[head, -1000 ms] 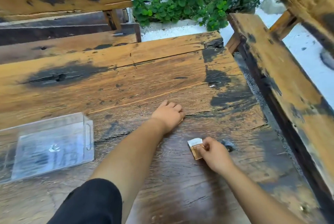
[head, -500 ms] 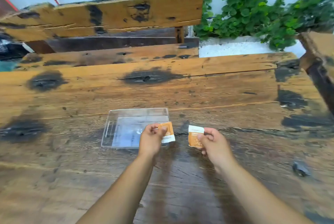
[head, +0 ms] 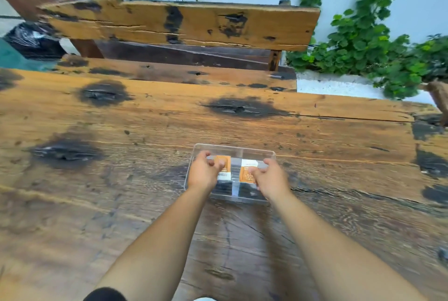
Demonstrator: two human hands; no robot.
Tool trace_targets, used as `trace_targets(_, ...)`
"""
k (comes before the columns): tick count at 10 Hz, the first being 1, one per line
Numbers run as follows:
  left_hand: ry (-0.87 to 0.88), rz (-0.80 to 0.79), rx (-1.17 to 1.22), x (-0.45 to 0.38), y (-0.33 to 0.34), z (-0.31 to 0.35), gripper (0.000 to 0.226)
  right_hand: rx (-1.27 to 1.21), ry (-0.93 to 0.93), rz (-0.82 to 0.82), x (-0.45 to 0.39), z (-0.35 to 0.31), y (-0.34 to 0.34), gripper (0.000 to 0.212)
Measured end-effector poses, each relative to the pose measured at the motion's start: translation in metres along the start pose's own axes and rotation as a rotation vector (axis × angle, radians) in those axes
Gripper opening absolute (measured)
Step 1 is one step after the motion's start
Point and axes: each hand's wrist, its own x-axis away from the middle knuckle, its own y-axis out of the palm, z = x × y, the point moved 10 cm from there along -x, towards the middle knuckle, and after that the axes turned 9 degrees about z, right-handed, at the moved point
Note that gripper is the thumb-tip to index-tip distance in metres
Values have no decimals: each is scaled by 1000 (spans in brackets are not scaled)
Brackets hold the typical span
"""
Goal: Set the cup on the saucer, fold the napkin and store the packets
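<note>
A clear plastic tray (head: 257,151) with a middle divider sits on the wooden table (head: 145,131). Both of my hands are over it. My left hand (head: 206,172) pinches an orange and white packet (head: 225,167) above the tray's left compartment. My right hand (head: 269,177) holds a second orange and white packet (head: 246,171) above the right compartment. Whether the packets touch the tray floor I cannot tell. No cup, saucer or napkin is in view.
A wooden bench (head: 181,24) stands beyond the table's far edge. Green plants (head: 363,46) grow at the back right over white gravel. A black bag (head: 34,38) lies at the far left.
Both hands picked packets off the table at the right, then carried them left and forward over the tray. The camera turned left, bringing the tray to the centre.
</note>
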Motion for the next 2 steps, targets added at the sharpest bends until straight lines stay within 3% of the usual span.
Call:
trace_targets(1,99,-21,-324,1,-5,1,63,223,-42,50,6,-4,-10,61)
trace_targets(2,381,-64,-492,26,-6,16,54,330,-226,96,28,-15,-20,46)
